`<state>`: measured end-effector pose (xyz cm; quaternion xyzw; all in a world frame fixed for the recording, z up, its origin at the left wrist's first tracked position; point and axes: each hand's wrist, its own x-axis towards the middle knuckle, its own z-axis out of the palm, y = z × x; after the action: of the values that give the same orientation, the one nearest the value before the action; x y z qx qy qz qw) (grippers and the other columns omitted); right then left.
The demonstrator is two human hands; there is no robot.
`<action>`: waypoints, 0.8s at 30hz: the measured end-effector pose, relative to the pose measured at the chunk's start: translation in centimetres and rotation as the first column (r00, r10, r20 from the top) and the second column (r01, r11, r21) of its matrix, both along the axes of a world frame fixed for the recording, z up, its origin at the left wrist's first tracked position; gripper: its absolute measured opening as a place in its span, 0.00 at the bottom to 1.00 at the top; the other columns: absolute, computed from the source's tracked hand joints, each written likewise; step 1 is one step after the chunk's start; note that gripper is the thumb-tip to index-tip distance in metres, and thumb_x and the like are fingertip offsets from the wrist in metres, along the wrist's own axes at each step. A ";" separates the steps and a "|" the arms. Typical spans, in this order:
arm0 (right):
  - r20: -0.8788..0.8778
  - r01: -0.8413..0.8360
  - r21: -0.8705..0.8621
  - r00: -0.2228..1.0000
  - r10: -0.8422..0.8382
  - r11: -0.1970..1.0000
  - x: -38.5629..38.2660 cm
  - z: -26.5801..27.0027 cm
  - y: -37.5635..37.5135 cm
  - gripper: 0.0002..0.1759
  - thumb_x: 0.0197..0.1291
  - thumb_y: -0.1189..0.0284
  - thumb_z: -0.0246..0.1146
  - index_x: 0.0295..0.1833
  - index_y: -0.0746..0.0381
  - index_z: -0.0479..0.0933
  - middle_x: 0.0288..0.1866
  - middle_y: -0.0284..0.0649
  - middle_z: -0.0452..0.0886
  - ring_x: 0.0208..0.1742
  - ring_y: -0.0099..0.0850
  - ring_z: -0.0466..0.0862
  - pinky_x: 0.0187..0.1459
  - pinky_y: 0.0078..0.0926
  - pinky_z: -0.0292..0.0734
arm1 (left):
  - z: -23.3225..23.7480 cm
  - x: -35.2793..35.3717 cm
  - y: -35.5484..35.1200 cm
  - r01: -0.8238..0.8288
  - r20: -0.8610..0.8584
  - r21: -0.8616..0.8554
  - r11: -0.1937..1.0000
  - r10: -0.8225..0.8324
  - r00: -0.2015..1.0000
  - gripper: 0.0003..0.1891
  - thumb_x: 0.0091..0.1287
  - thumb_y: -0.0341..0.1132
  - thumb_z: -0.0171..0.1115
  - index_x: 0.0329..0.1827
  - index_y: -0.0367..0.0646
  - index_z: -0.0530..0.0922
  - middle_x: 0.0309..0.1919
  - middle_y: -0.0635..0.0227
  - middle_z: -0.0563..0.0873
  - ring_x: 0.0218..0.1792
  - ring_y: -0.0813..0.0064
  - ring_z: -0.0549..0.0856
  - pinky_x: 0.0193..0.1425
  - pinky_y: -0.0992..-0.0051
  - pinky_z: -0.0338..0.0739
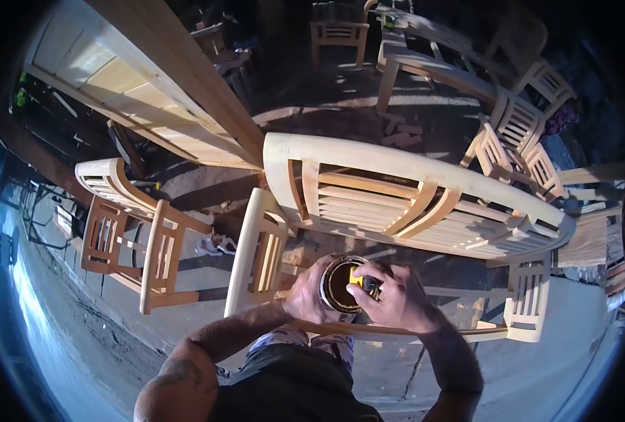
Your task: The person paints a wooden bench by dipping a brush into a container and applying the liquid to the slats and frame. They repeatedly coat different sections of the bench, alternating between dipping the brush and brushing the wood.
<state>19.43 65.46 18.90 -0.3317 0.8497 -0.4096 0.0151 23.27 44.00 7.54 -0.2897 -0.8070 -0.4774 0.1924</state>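
Note:
My left hand (305,295) is closed around the side of an open round can (324,292), whose rim is stained and whose inside looks dark brown. In my right hand (401,297) is a small yellow-and-black tool (357,276), pinched between thumb and fingers over the can's right side; its exact kind I cannot tell. Both hands are in front of my body, above the open frame of a pale wooden bench (358,158) with a curved, slatted back. The bench's left armrest (245,250) stands just left of my left hand.
A wooden chair frame (161,257) stands at left, near a pair of white shoes (215,245). A large wooden panel with a beam (179,77) leans in from upper left. Slatted chair parts (520,123) and a long wooden table (439,67) occupy the upper right.

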 end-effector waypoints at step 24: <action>-0.085 -0.034 -0.057 0.996 0.029 0.998 -0.7 7.9 -0.6 0.10 0.59 0.80 0.73 0.47 0.65 0.85 0.37 0.41 0.88 0.34 0.32 0.87 0.38 0.27 0.81 | -0.2 -0.6 -6.8 0.020 0.257 0.141 0.990 -0.057 0.965 0.47 0.51 0.32 0.82 0.73 0.27 0.66 0.61 0.36 0.83 0.60 0.37 0.87 0.64 0.52 0.84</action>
<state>18.77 64.83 26.75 -0.3622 0.8319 -0.4198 -0.0241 22.69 37.16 7.36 -0.2261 -0.7846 -0.5694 0.0950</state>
